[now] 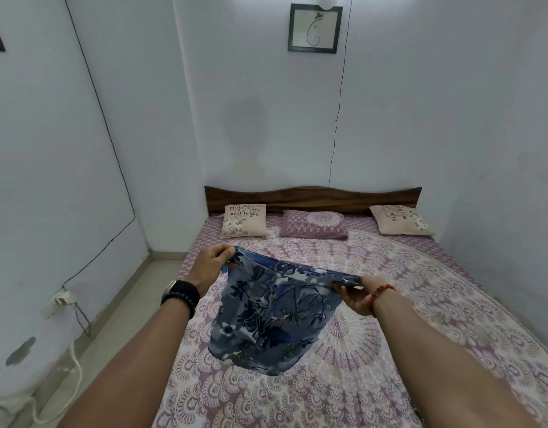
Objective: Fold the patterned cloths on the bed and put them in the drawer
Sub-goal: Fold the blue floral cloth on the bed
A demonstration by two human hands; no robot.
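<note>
A bed [405, 304] with a mauve mandala sheet fills the pale-walled room, three pillows [314, 223] lined against its wooden headboard [313, 197] and a framed drawing [315, 27] hanging above. Over the near half of the bed a person holds up a blue floral cloth [268, 316], its top edge stretched between both hands and the rest hanging free, its lower hem just above the sheet or brushing it; which cannot be told. The left hand [211, 262], a dark watch and bead band at its wrist, pinches the cloth's left corner between curled fingers and thumb. The right hand [354, 296], a red bead bracelet at its wrist, grips the right corner the same way, palm turned up. The cloth appears doubled over along the top, so a first fold may be in, though the hanging layers are hard to separate. By this view the job looks to be in an early stage: this cloth is not yet a flat, finished bundle, no other patterned cloths or folded stack show on the bed, and no drawer is in sight.
</note>
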